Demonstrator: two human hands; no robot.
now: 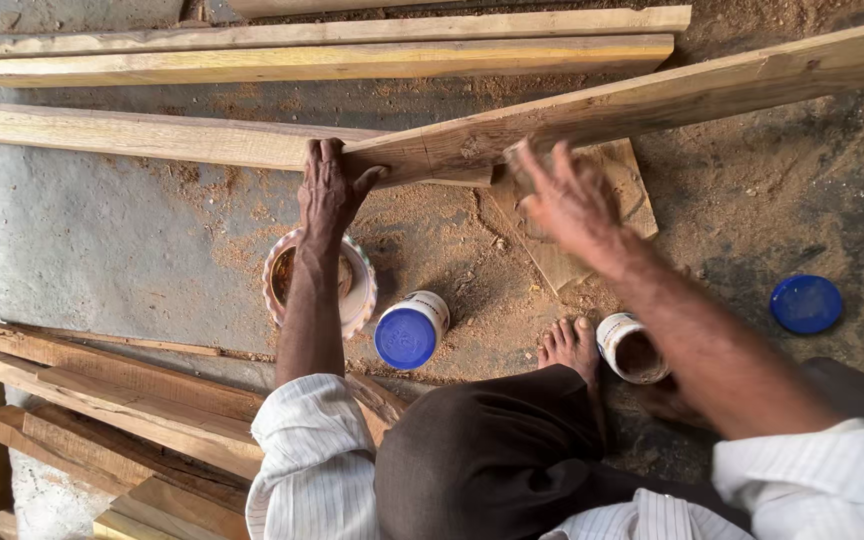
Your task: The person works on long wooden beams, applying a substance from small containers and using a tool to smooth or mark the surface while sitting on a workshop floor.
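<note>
Down on the dusty floor (102, 240), far left, there's a pile of planks (102, 400), with more long boards (322, 50) lying across the top. Moving right, the left hand (330, 188) is pressed on the end of a rough plank (652, 95) that slants up to the right, thumb hooked over its near edge, so it's gripping that plank. Just below that wrist sits a white bowl (357, 290) with brown stuff in it, and next to it a jar lying with its blue lid (405, 337) facing up. Further right, the right hand (572, 200) is blurred against the plank, fingers spread, maybe holding something pale, can't really tell. Below it sit a bare foot (572, 345), an open pot (634, 348), then a loose blue lid (805, 303).
</note>
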